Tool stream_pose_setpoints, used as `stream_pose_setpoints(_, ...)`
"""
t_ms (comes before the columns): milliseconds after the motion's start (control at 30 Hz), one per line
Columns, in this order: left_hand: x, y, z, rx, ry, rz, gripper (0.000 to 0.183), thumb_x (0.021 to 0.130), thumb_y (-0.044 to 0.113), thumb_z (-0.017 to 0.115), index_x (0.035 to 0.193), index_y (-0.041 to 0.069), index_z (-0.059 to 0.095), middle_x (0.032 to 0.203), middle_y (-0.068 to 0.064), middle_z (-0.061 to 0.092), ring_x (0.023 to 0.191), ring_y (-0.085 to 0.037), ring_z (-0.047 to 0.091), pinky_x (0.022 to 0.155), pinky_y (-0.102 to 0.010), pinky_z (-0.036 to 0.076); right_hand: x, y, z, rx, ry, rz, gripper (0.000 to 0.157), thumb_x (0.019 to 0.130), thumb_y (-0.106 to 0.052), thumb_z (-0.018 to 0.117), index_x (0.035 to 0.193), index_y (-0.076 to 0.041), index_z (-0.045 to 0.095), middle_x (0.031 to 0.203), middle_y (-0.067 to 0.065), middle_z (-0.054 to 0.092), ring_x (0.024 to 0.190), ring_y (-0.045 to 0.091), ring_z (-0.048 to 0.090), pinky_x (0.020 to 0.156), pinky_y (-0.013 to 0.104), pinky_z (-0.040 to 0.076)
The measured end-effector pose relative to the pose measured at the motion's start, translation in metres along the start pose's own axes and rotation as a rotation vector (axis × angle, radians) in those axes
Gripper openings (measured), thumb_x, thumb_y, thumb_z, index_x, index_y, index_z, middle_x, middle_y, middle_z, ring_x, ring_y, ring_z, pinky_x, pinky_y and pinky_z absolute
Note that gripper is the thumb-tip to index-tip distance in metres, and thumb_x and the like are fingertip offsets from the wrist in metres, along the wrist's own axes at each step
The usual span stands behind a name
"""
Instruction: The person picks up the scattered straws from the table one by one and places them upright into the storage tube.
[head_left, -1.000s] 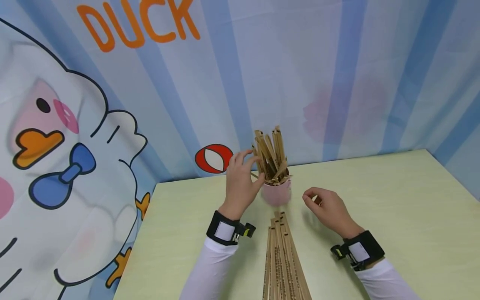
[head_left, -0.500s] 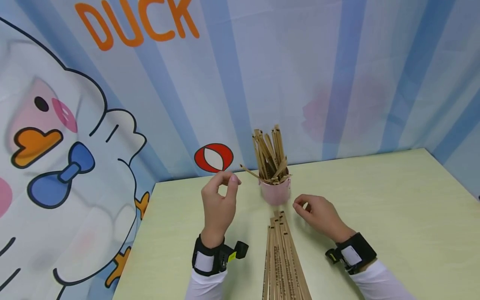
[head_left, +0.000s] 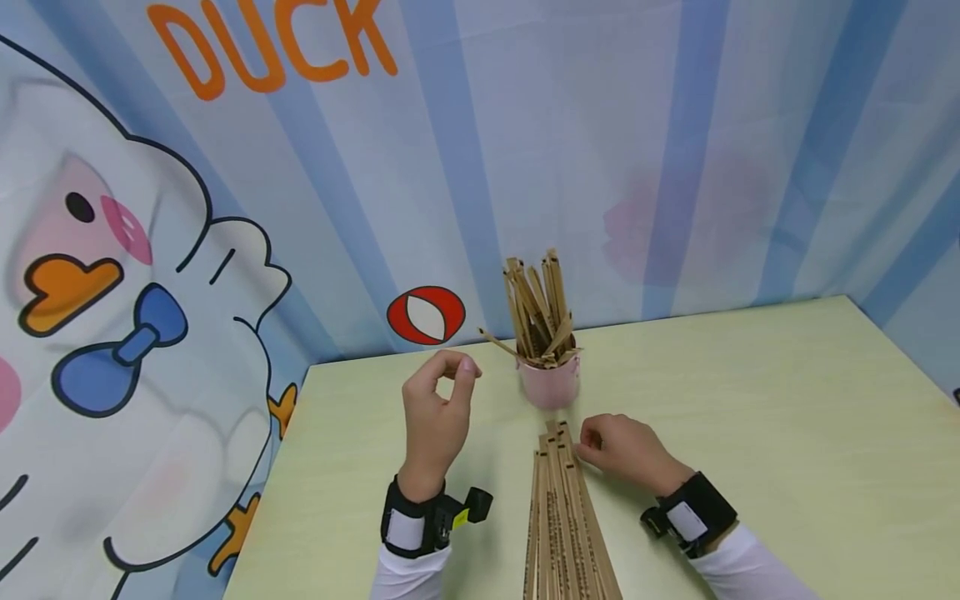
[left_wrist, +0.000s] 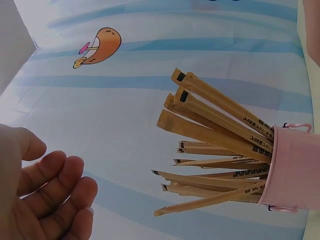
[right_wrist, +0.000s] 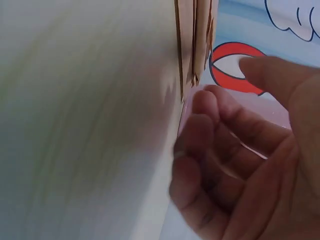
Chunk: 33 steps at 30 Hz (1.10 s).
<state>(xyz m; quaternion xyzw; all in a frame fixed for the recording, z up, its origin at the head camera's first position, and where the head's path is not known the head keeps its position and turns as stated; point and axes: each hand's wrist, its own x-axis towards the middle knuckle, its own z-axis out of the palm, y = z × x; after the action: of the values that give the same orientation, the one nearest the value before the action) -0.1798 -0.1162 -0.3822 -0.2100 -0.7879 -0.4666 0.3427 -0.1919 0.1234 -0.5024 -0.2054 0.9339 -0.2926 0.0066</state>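
Several long straws in brown printed paper sleeves (head_left: 558, 508) lie in a bundle on the table, far ends toward the pink bucket (head_left: 550, 387). More paper-wrapped straws (head_left: 536, 312) stand packed in that bucket, one leaning out over its left rim. My left hand (head_left: 435, 417) is raised left of the bucket, fingers loosely curled. Nothing is between its thumb and fingers in the left wrist view. Beside the far right end of the bundle is my right hand (head_left: 630, 450), thumb apart from the bent fingers and holding nothing. Whether it touches the straws cannot be told.
The pale yellow-green table (head_left: 750, 400) ends at the back against a blue striped cloth (head_left: 570, 150). A printed duck (head_left: 150, 333) covers the cloth on the left. Black bands with small cameras sit on both wrists.
My left hand has drawn back from the straws in the bucket, to the left and toward me. The right hand has moved left and nearer, to the end of the bundle.
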Motion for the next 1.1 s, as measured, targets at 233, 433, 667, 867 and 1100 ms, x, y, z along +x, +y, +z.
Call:
stream_pose_setpoints(233, 0.000, -0.001, 0.000, 0.002, -0.003, 0.002, 0.019, 0.094, 0.019, 0.052, 0.082, 0.009, 0.063, 0.075, 0.000, 0.063, 0.072, -0.011, 0.056, 0.071, -0.034, 0.048, -0.007, -0.006, 0.006, -0.030, -0.117, -0.018, 0.033, 0.079, -0.038, 0.066, 0.057, -0.021, 0.049, 0.051, -0.013, 0.042, 0.047, 0.004, 0.041, 0.044, 0.025, 0.032)
stream_pose_setpoints(433, 0.000, -0.001, 0.001, 0.018, -0.002, 0.012, 0.017, 0.094, 0.017, 0.052, 0.082, 0.010, 0.063, 0.075, 0.001, 0.063, 0.072, -0.010, 0.056, 0.071, -0.034, 0.048, -0.011, -0.013, 0.009, -0.043, -0.155, -0.015, 0.035, 0.077, -0.035, 0.065, 0.051, -0.021, 0.046, 0.047, -0.014, 0.035, 0.043, 0.005, 0.037, 0.042, 0.025, 0.027)
stream_pose_setpoints(667, -0.001, -0.002, 0.001, 0.014, -0.003, 0.007, 0.019, 0.094, 0.018, 0.052, 0.082, 0.010, 0.063, 0.074, 0.002, 0.063, 0.072, -0.008, 0.055, 0.071, -0.032, 0.048, -0.013, -0.018, 0.012, -0.061, -0.167, -0.003, 0.032, 0.075, -0.032, 0.063, 0.050, -0.021, 0.045, 0.047, -0.014, 0.033, 0.044, 0.005, 0.035, 0.042, 0.025, 0.024)
stream_pose_setpoints(867, -0.002, -0.003, 0.003, 0.006, -0.007, 0.012, 0.016, 0.093, 0.014, 0.054, 0.082, 0.009, 0.064, 0.074, 0.000, 0.063, 0.072, -0.010, 0.056, 0.071, -0.033, 0.049, -0.014, -0.018, 0.014, -0.048, -0.174, 0.013, 0.029, 0.070, -0.026, 0.060, 0.050, -0.022, 0.039, 0.046, -0.015, 0.027, 0.044, 0.005, 0.030, 0.042, 0.025, 0.021)
stream_pose_setpoints(1100, -0.003, -0.005, 0.004, 0.017, -0.013, -0.006, 0.016, 0.092, 0.014, 0.055, 0.082, 0.006, 0.065, 0.075, -0.002, 0.064, 0.072, -0.013, 0.056, 0.072, -0.035, 0.049, -0.015, -0.018, 0.008, -0.006, -0.190, 0.029, 0.032, 0.071, -0.026, 0.059, 0.049, -0.022, 0.037, 0.046, -0.015, 0.021, 0.043, 0.006, 0.023, 0.043, 0.025, 0.017)
